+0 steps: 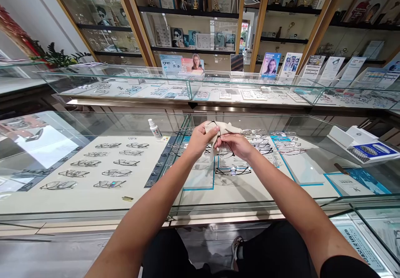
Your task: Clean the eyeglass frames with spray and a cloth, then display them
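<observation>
The left hand (pixel 200 138) is closed, thumb and fingers pinching a pale cloth (pixel 222 127) around one lens. The right hand (pixel 239 144) is curled shut on a thin dark-rimmed pair of glasses (pixel 227 149), steadying the frame from the other side. Both are held just above the glass counter (pixel 93 211), at the centre of the frame.

The step in hand looks like wiping a lens. The next move, as I judge it, calls for shifting the pinch to the other lens while the right hand keeps a light grip on the rim, since a wire frame this thin would bend easily.

By count there is one cloth and one pair in the hands. One more dark-framed pair (pixel 233 170) lies on the counter just below the hands. One small white spray bottle (pixel 154 128) stands left of them. Inside the case at lower left, a white tray (pixel 93 196) shows ten pairs in two columns of five. The frames right of the hands are too crowded to count.
</observation>
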Motion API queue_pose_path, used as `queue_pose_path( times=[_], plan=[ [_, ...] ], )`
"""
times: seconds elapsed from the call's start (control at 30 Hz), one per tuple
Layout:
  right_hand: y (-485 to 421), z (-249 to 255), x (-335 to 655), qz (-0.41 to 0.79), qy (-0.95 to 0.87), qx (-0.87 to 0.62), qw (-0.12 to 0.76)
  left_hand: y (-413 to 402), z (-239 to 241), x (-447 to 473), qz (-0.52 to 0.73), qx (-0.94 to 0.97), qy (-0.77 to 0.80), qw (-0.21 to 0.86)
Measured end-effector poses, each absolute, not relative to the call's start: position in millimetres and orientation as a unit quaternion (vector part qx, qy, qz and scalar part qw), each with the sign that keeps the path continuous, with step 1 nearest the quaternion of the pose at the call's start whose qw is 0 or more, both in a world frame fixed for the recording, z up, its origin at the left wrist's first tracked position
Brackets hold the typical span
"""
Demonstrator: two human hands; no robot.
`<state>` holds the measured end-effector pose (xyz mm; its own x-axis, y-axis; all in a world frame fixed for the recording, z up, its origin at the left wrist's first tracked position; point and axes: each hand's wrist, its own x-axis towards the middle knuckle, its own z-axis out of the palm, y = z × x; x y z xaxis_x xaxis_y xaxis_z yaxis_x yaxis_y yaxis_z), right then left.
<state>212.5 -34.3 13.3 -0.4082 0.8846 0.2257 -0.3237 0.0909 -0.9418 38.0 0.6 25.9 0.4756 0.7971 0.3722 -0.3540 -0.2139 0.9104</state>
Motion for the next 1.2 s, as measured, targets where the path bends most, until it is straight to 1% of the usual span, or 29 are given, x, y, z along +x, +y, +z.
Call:
queue_pose_path(
  times=[0.13,0.23,0.37,0.6,0.83,0.97,1.1,1.2],
  plan=[
    [-34,11,212,0.613,-0.568,-0.266,0.480,4,23,38,0.485,0.618,0.180,0.592],
    [-33,12,214,0.589,-0.579,-0.287,0.486,9,22,34,0.465,0.635,0.158,0.596],
    [-34,17,219,0.586,-0.576,-0.293,0.490,12,27,28,0.449,0.643,0.131,0.607],
    [-32,19,223,0.562,-0.583,-0.298,0.505,6,31,30,0.447,0.630,0.141,0.619],
    [-33,12,212,0.561,-0.592,-0.296,0.497,-1,23,41,0.516,0.591,0.202,0.586],
    [-35,10,209,0.558,-0.598,-0.298,0.492,-1,23,45,0.533,0.559,0.200,0.603],
    [-34,12,212,0.528,-0.599,-0.308,0.518,3,23,46,0.543,0.523,0.178,0.632],
    [-32,14,218,0.508,-0.601,-0.298,0.540,10,21,45,0.582,0.491,0.184,0.621]
  ],
)
